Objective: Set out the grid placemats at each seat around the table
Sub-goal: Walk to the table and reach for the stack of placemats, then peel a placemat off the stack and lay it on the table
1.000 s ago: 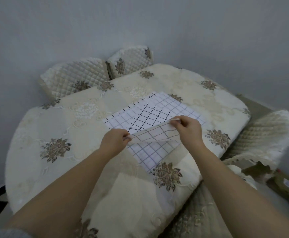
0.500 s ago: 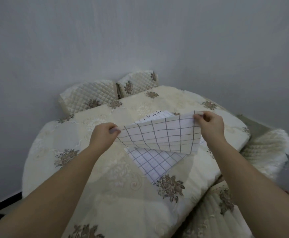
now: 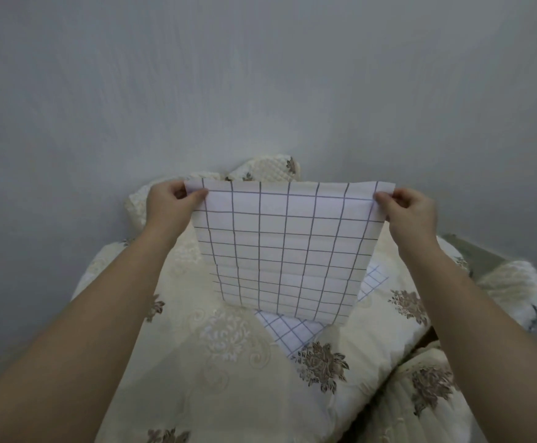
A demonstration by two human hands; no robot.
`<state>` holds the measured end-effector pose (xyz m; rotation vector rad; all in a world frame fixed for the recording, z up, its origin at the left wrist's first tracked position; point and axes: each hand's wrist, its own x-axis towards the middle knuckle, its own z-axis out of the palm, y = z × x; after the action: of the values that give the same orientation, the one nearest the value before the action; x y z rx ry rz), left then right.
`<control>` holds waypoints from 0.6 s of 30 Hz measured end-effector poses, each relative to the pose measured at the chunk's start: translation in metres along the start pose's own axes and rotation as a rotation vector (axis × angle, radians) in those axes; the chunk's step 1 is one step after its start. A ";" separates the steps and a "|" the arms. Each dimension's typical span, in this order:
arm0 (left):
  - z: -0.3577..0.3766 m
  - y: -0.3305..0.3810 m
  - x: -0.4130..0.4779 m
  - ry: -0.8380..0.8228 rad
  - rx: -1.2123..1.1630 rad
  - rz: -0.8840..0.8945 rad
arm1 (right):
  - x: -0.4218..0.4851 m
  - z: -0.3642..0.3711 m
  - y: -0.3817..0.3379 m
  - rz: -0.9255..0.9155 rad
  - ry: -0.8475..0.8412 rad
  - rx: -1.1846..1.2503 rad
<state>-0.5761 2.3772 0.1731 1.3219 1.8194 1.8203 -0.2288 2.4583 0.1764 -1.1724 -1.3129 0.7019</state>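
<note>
I hold a white placemat with a dark grid [image 3: 280,251] up in the air above the table [image 3: 216,362], which wears a cream cloth with brown flowers. My left hand [image 3: 169,207] pinches its upper left corner and my right hand [image 3: 409,209] pinches its upper right corner. The mat hangs down between them, spread flat and facing me. Beneath it, more grid placemats [image 3: 287,330] lie on the cloth, mostly hidden by the held one; a corner [image 3: 372,279] shows at the right.
Quilted cream chair backs stand at the table's far side [image 3: 270,169], at the right [image 3: 513,282] and at the near right [image 3: 426,398]. A plain grey wall [image 3: 260,75] rises close behind the table.
Both hands have lifted the top placemat from the pile, raised it higher and spread it wide. My view has tilted up toward the wall.
</note>
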 end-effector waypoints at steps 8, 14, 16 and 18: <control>-0.015 0.038 0.032 0.033 -0.017 0.100 | 0.030 -0.001 -0.042 -0.045 0.021 0.035; -0.007 0.028 0.044 0.012 0.082 0.067 | 0.049 0.013 -0.031 0.005 0.004 0.038; -0.001 0.017 0.042 0.003 0.106 0.033 | 0.052 0.018 -0.018 0.020 -0.016 -0.017; 0.006 0.004 0.041 0.005 0.115 -0.011 | 0.054 0.023 -0.004 0.042 -0.041 -0.074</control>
<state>-0.5933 2.4098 0.1926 1.3447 1.9559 1.7384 -0.2411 2.5126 0.1958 -1.2541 -1.3609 0.7165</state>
